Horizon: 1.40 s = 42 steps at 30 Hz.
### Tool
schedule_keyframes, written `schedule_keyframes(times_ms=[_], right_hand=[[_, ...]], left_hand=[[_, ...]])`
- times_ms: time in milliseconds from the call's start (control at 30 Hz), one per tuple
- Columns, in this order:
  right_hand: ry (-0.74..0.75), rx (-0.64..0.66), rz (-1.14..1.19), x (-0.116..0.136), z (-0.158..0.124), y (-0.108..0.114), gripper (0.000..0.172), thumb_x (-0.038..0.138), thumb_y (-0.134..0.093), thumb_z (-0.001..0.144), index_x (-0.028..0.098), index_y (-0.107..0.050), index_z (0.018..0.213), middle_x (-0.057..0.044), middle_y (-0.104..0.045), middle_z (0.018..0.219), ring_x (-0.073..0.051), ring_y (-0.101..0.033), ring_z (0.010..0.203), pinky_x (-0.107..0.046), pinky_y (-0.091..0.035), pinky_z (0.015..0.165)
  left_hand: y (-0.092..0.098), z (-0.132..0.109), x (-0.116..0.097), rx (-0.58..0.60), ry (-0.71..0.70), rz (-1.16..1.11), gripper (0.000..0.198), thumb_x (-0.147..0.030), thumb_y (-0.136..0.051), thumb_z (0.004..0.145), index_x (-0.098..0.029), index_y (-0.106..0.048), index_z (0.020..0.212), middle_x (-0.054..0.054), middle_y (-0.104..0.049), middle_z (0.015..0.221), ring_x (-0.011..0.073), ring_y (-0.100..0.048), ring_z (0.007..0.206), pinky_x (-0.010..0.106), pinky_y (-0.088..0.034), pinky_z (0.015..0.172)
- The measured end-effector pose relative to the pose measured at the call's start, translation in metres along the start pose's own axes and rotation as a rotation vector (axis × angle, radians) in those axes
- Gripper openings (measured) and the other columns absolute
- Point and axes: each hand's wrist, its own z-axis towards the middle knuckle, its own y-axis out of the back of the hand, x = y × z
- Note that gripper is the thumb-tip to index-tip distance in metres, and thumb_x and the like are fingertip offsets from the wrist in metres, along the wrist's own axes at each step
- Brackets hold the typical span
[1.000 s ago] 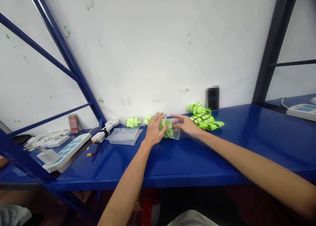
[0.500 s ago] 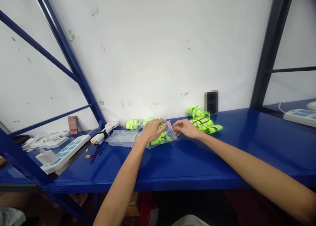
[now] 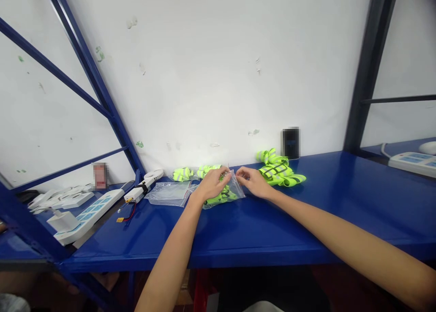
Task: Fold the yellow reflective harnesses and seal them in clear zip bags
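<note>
A clear plastic zip bag with neon yellow reflective straps inside lies on the blue shelf near the wall. My left hand and my right hand each pinch the bag's top edge, thumbs and fingers closed on the plastic, a few centimetres apart. A loose pile of the same yellow straps lies just right of my right hand. More strap bundles lie behind my left hand against the wall.
Empty clear bags lie left of my left hand. Further left are a small white fan, a white battery pack with red and black wires and white power strips. Another power strip sits far right.
The bag with straps was held up between my hands; it now lies flat on the shelf. My hands have come closer together on its top edge.
</note>
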Motion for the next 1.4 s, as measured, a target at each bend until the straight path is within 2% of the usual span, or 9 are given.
schedule_keyframes(times_ms=[100,233,333,433,567,667,800,1100,1400], right_hand=[[-0.055,0.016,0.121,0.002,0.001,0.000,0.022,0.041,-0.055,0.084,0.021,-0.063,0.084,-0.001,-0.063,0.076,-0.017,-0.059,0.069,-0.030,-0.048,0.070],[-0.260,0.062,0.465,0.005,0.001,-0.005,0.020,0.039,-0.063,0.075,0.020,-0.057,0.074,0.000,-0.059,0.077,-0.016,-0.057,0.073,-0.028,-0.047,0.068],[-0.337,0.096,0.655,0.005,0.000,-0.009,0.018,0.033,-0.066,0.070,0.019,-0.055,0.070,0.001,-0.057,0.074,-0.015,-0.055,0.069,-0.026,-0.045,0.066],[-0.271,0.096,0.715,0.002,-0.003,-0.009,0.014,0.032,-0.061,0.072,0.019,-0.059,0.072,-0.001,-0.057,0.074,-0.016,-0.055,0.070,-0.026,-0.044,0.066],[-0.146,0.007,0.601,0.003,-0.005,-0.005,0.019,0.033,-0.054,0.074,0.018,-0.064,0.081,-0.003,-0.061,0.082,-0.018,-0.057,0.077,-0.027,-0.046,0.066],[-0.144,-0.026,0.399,0.005,-0.003,-0.004,0.019,0.035,-0.061,0.074,0.017,-0.065,0.079,-0.002,-0.063,0.078,-0.016,-0.057,0.072,-0.027,-0.046,0.065],[-0.169,-0.022,0.281,0.004,0.001,-0.006,0.026,0.040,-0.068,0.072,0.014,-0.068,0.078,-0.003,-0.067,0.073,-0.016,-0.059,0.066,-0.029,-0.047,0.066],[-0.226,0.048,0.256,-0.007,0.000,-0.012,0.032,0.042,-0.069,0.074,0.013,-0.075,0.086,-0.008,-0.074,0.084,-0.023,-0.067,0.078,-0.034,-0.053,0.074],[-0.224,0.079,0.227,-0.006,-0.002,-0.013,0.032,0.043,-0.065,0.076,0.014,-0.076,0.085,-0.007,-0.075,0.087,-0.025,-0.068,0.083,-0.035,-0.054,0.078]], left_hand=[[0.000,-0.002,0.001,0.005,-0.023,-0.018,0.038,-0.047,-0.037,0.095,-0.021,-0.063,0.099,0.001,-0.065,0.081,0.0147,-0.055,0.070,0.026,-0.038,0.066],[0.004,0.003,0.000,0.032,-0.035,-0.014,0.038,-0.047,-0.035,0.097,-0.022,-0.061,0.108,-0.002,-0.061,0.074,0.0140,-0.051,0.063,0.026,-0.036,0.064],[0.007,0.012,0.001,0.060,-0.064,-0.005,0.037,-0.043,-0.034,0.097,-0.019,-0.060,0.088,-0.002,-0.054,0.067,0.0133,-0.048,0.062,0.027,-0.033,0.062],[0.002,0.018,0.004,0.003,-0.034,-0.017,0.037,-0.039,-0.035,0.096,-0.018,-0.050,0.069,-0.003,-0.047,0.062,0.0124,-0.044,0.060,0.026,-0.030,0.060],[-0.011,0.019,0.005,-0.059,-0.019,-0.021,0.036,-0.038,-0.033,0.098,-0.019,-0.046,0.071,-0.003,-0.047,0.063,0.0125,-0.044,0.061,0.026,-0.031,0.060],[-0.017,0.018,0.004,-0.047,-0.042,0.033,0.032,-0.036,-0.031,0.099,-0.020,-0.050,0.080,-0.001,-0.056,0.070,0.0141,-0.051,0.066,0.027,-0.033,0.063],[-0.019,0.017,0.006,-0.050,0.000,0.134,0.031,-0.036,-0.030,0.100,-0.021,-0.054,0.088,0.001,-0.062,0.076,0.0165,-0.056,0.070,0.027,-0.033,0.065],[-0.017,0.012,0.010,-0.085,0.126,0.367,0.036,-0.041,-0.024,0.101,-0.023,-0.055,0.096,0.004,-0.065,0.077,0.0214,-0.061,0.073,0.029,-0.030,0.061],[-0.016,0.009,0.011,-0.085,0.161,0.411,0.039,-0.043,-0.021,0.101,-0.023,-0.054,0.098,0.005,-0.066,0.080,0.0216,-0.063,0.076,0.029,-0.031,0.063]])
